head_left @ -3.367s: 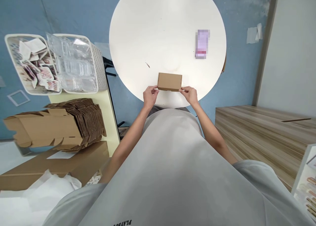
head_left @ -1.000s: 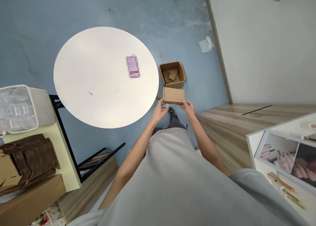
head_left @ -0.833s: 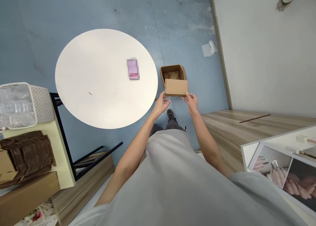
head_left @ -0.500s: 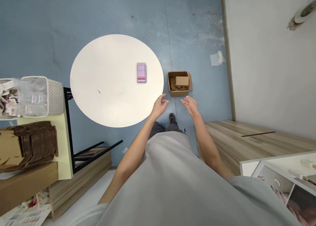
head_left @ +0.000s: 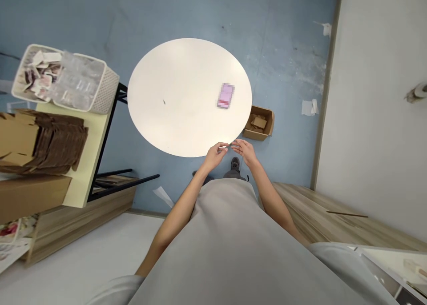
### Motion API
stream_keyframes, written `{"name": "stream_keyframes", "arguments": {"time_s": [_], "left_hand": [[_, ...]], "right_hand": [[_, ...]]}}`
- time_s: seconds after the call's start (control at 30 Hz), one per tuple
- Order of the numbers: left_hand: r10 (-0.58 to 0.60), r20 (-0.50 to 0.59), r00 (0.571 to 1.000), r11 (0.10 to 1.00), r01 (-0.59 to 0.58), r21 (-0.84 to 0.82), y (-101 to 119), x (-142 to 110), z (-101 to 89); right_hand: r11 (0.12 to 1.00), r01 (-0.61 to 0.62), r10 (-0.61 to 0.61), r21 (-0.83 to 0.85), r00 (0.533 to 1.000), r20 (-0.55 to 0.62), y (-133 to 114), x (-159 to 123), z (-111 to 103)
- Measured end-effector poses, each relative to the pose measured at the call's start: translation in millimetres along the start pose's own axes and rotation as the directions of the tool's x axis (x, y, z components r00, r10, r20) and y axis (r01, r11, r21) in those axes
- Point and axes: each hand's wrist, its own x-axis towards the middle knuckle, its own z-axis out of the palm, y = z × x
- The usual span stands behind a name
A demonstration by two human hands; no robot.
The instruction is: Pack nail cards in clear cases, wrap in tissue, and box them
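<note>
My left hand is held over the front edge of the white oval table, its fingers apart and nothing visible in them. Facing it, my right hand has its fingers stretched toward the left one, also with nothing to be seen in it. The fingertips of both hands nearly meet; whether they touch I cannot tell. A blurred pink-purple rectangular item lies on the table's right part. Just right of the table, a cardboard box stands open on the floor, with smaller brown cardboard pieces inside.
At left, a pale yellow table holds white baskets of cards and clear plastic, plus stacked flattened cardboard. A black metal frame juts out below. A wood-grain cabinet and a wall stand to the right.
My right hand has moved left, closing the gap to my left hand. The view has turned, so the table and box appear shifted right. Both hands still look empty.
</note>
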Motion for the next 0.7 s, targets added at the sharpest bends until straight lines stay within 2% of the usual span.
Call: {"name": "stream_keyframes", "arguments": {"time_s": [0.1,0.2,0.43,0.57,0.7], "left_hand": [[0.039,-0.083,0.996,0.993,-0.048,-0.109,-7,-20,-45.8],[0.075,-0.185,0.98,0.973,-0.113,-0.202,-20,-44,-99.4],[0.07,-0.444,0.893,0.935,-0.214,-0.284,-56,-107,-223.4],[0.015,-0.554,0.832,0.901,-0.251,-0.353,-77,-137,-273.2],[-0.081,-0.606,0.791,0.87,-0.241,-0.431,-97,-148,-308.5]], "right_hand": [[0.995,0.037,-0.025,-0.089,0.991,0.132,2,-11,58],[0.983,0.073,-0.035,-0.167,0.974,0.222,11,-26,120],[0.946,0.15,-0.032,-0.286,0.925,0.38,52,-61,252],[0.917,0.187,-0.016,-0.352,0.899,0.437,70,-84,310],[0.885,0.204,0.024,-0.418,0.877,0.479,74,-96,351]]}}
